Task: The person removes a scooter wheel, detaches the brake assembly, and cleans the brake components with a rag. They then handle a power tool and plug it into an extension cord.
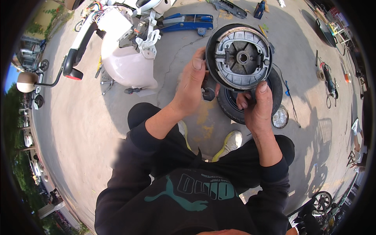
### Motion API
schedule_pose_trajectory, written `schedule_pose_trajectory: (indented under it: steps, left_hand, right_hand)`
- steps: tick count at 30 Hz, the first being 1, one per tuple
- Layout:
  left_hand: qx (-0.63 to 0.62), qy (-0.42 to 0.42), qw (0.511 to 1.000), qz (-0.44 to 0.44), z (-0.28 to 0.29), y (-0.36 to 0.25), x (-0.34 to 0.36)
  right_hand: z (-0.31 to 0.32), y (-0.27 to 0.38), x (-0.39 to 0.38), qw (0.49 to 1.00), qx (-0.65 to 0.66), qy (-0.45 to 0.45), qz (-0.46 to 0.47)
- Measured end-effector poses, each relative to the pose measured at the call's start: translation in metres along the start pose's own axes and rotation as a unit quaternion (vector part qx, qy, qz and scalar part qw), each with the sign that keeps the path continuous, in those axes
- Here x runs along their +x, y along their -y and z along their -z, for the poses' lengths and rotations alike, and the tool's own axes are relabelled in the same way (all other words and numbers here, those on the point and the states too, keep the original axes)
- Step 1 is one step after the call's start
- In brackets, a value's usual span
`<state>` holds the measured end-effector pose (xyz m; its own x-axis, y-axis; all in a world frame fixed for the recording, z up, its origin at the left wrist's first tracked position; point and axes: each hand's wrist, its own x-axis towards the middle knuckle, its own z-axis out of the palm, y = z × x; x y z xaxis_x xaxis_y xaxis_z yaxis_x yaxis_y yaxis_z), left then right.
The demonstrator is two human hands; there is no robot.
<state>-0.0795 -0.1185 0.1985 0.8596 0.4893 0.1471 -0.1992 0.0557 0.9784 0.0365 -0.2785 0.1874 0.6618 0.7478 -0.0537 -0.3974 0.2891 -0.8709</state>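
Observation:
Up in front of me, between both hands, is a round drum brake plate [239,72], its two curved brake shoes and springs facing me. My left hand [190,84] is closed on its left edge, thumb up along the rim, with the fingers mostly hidden behind. From below right, my right hand [258,103] grips the lower rim, thumb in front. A black part juts out beside the left fingers. Behind and below the plate, a black tyre on a wheel [277,92] lies on the ground, partly covered by the plate and my right hand.
A pale scooter body [129,66] with loose wiring stands at the left. Beyond lie a blue floor jack [188,23] and a dark blue bottle [259,9]. A shiny round dish [280,116] sits beside the tyre; a corded power tool [331,84] lies farther right.

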Motion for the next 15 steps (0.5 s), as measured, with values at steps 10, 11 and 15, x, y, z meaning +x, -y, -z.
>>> schedule_pose_trajectory:
  steps: [10, 11, 15]
  left_hand:
    - [0.022, -0.046, 0.999, -0.017, -0.015, 0.010, 0.000]
    - [0.019, -0.057, 0.997, -0.038, -0.018, 0.015, -0.002]
    - [-0.040, -0.099, 0.984, -0.141, -0.038, 0.008, 0.001]
  right_hand:
    - [-0.002, -0.016, -0.004, 0.990, 0.100, -0.001, -0.097]
    - [-0.002, -0.020, -0.001, 0.989, 0.108, 0.007, -0.102]
    - [-0.016, -0.021, 0.003, 0.982, 0.127, 0.000, -0.138]
